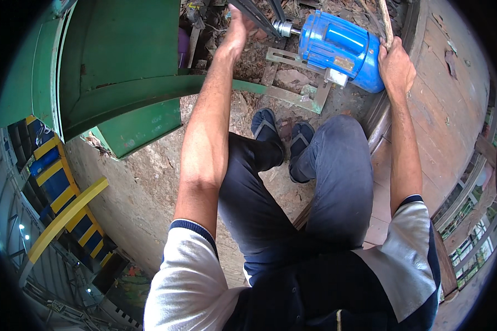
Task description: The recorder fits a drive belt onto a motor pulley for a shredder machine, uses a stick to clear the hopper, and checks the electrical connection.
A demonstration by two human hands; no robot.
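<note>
left hand: arm outstretched, fingers hidden | right hand: arm extended, fist closed

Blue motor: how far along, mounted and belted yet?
Done, by the look of it: the blue ribbed electric motor sits on its grey-green angle-iron frame, silver shaft showing. In hand: the left hand grips the dark belt-like strip by the shaft; the right hand holds a thin wooden stick beside the motor. Left: the strip seems not yet on the shaft; bolting cannot be judged.

Left hand on dark belt; right hand gripping stick beside blue motor.
</note>
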